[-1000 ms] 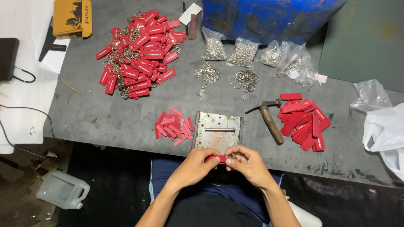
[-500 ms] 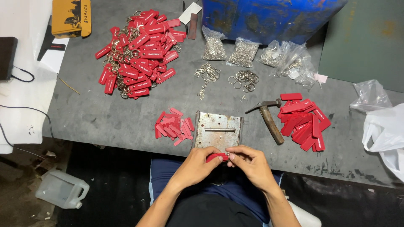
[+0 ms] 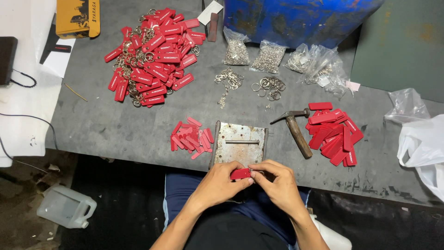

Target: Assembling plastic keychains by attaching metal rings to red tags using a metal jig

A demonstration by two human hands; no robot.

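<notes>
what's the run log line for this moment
left hand: holds red tag | right hand: pinches tag end | metal plate: just ahead | hammer: on table

Grey worktable (image 3: 115, 125): finished red tag pile (image 3: 152, 55) at 11 o'clock, small red pieces (image 3: 190, 138) centre, metal plate (image 3: 239, 144) beside them, hammer (image 3: 296, 132) and red tag stack (image 3: 335, 134) at 3, ring bags (image 3: 268, 56) at 12 (loose rings (image 3: 268, 87) below).

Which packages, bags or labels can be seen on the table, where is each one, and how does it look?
Yellow box: far left corner, flat, black print.
Clear bags: far middle, small, holding silvery metal parts.
White plastic bag: right edge, crumpled.
White paper label: far edge, by the blue drum.
</notes>
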